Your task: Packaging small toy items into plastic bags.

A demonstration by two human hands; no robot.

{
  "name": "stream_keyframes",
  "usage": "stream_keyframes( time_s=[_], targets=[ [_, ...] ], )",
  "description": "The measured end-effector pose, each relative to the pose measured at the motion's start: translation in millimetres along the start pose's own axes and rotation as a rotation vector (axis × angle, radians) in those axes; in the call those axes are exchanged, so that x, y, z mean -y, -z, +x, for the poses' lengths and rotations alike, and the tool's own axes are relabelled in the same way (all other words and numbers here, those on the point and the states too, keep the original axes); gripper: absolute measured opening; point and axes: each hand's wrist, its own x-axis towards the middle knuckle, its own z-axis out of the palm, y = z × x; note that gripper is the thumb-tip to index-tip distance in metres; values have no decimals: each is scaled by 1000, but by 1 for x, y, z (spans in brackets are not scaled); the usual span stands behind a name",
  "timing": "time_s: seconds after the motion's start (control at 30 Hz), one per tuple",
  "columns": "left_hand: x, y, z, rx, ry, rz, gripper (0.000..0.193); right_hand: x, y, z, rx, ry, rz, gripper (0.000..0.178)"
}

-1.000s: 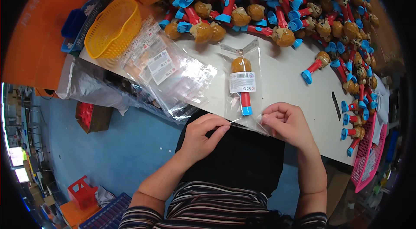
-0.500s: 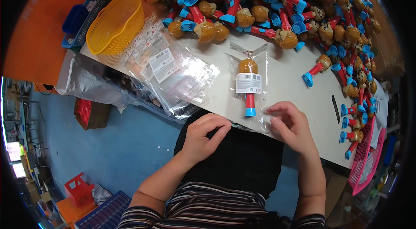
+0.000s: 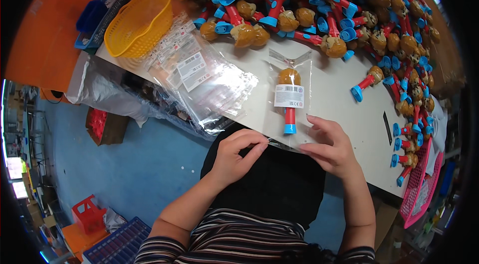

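Note:
A clear plastic bag (image 3: pixel 306 72) lies on the near edge of the white table, holding a toy figure (image 3: pixel 290 120) with a round brown head, red stem and blue foot. A white printed label (image 3: pixel 289 96) covers the toy's middle. At the bag's lower left corner, my left hand (image 3: pixel 238 153) pinches the edge between thumb and forefinger. My right hand (image 3: pixel 333 148) is at the lower right corner, fingers apart, with its thumb at the bottom edge of the bag.
Loose toy figures (image 3: pixel 332 46) are heaped along the back and right of the table (image 3: pixel 339 87). Left of the bag lie several clear labelled bags (image 3: pixel 192 72) and a yellow basket (image 3: pixel 137 24). A dark strip (image 3: pixel 387 128) and a pink basket (image 3: pixel 418 189) are at the right.
My right thumb has moved left along the bag's bottom edge, and the right fingers have spread wider. The left hand keeps its pinch. The whole view has shifted slightly.

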Motion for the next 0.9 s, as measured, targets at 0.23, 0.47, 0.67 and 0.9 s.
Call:
stream_keyframes(
  time_s=[0.23,0.47,0.67,0.9],
  targets=[
    [3,2,-3,12,105,-136,12,4,-2,1,-80,-103,119,15],
    [7,-6,-7,10,230,-465,8,20,-1,-2,-67,-502,457,2],
    [6,-8,-6,-2,335,-569,5,26,-4,1,-128,-744,728,10],
    [3,-6,-5,-59,578,-717,10,24,-7,3,-104,-882,879,10]
  ],
)
